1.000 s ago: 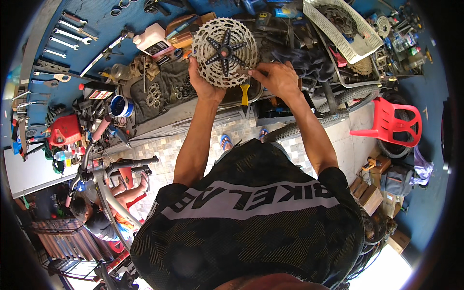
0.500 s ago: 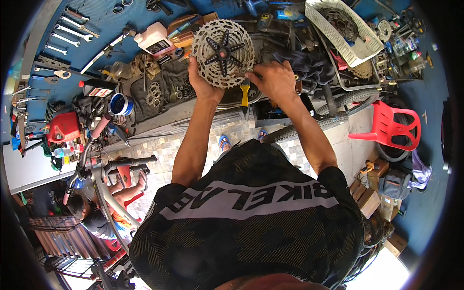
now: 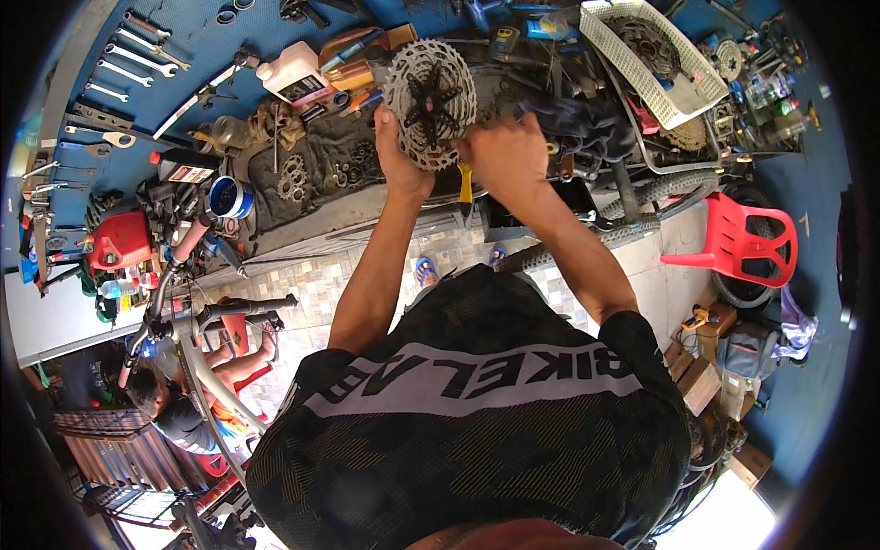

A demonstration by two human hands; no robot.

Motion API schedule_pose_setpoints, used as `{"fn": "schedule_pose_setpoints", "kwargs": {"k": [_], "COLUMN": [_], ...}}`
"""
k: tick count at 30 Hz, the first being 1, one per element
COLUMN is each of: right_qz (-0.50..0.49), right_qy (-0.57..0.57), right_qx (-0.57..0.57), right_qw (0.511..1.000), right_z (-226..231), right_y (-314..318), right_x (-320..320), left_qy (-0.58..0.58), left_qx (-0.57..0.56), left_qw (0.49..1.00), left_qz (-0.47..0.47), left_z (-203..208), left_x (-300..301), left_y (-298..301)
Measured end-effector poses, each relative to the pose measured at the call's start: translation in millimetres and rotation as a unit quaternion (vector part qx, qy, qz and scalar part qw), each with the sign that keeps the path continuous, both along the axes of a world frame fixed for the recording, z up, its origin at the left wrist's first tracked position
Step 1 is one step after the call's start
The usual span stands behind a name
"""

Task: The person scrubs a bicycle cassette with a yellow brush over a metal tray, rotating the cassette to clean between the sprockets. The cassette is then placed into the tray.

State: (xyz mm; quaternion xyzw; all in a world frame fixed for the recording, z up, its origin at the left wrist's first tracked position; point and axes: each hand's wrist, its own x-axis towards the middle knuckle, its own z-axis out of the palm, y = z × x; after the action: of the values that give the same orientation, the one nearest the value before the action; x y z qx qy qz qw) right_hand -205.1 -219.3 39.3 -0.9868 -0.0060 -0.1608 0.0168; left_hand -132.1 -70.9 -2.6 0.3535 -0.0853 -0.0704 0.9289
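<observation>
At the far left, wrenches (image 3: 137, 65) hang on the blue wall; then a blue tub (image 3: 231, 198) and some small toothed rings (image 3: 293, 179) sit near the desk's (image 3: 353, 208) front edge. The left hand (image 3: 403, 170) is closed around the lower left rim of a large bicycle cassette (image 3: 431, 108), which is held up over the desk, tilted so its face looks narrowed. Since that one grip seems to bear most of the weight, the cassette could swing or slip if the thumb lets go, and its toothed rim could nick the palm. A yellow-handled brush (image 3: 466, 188) lies just below, between the two hands; a dropped cassette might knock it off the edge. The right hand (image 3: 513, 156) is curled at the cassette's lower right rim; whether its fingers pinch anything I cannot tell, and a push there could turn the cassette against the left thumb. Farther right, a dark cloth (image 3: 591, 128) lies bunched near the white basket (image 3: 701, 87), where anything small that fell could be lost.
</observation>
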Motion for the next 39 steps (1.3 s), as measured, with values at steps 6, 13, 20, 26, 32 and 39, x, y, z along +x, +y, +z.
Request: {"fn": "schedule_pose_setpoints", "kwargs": {"k": [6,13,20,26,32,39], "right_qz": [-0.014,-0.008,0.002,0.005,-0.085,-0.156], "right_qy": [0.051,0.031,0.003,0.015,0.062,0.045], "right_qx": [0.038,0.024,0.036,0.075,0.221,0.179], "right_qw": [0.998,0.999,0.999,0.997,0.969,0.97], "right_z": [1.0,-5.1,-3.2,-11.6,-12.4,-62.9], "right_y": [-8.4,-0.2,6.6,2.9,-37.5,-122.5], "right_x": [-1.9,0.9,-2.9,-3.2,2.0,12.4], "left_qy": [-0.01,-0.052,-0.029,0.003,0.013,0.042], "left_qx": [-0.015,0.016,0.014,0.006,-0.034,-0.053], "left_qw": [1.0,0.998,0.999,1.0,0.999,0.995], "left_qz": [-0.004,0.025,0.024,0.013,-0.009,-0.067], "left_z": [-4.8,-4.4,-6.7,-5.5,-3.3,-1.6], "left_x": [1.2,1.0,-0.4,2.2,16.5,18.1], "left_y": [2.3,1.5,1.9,5.7,32.8,42.2]}}
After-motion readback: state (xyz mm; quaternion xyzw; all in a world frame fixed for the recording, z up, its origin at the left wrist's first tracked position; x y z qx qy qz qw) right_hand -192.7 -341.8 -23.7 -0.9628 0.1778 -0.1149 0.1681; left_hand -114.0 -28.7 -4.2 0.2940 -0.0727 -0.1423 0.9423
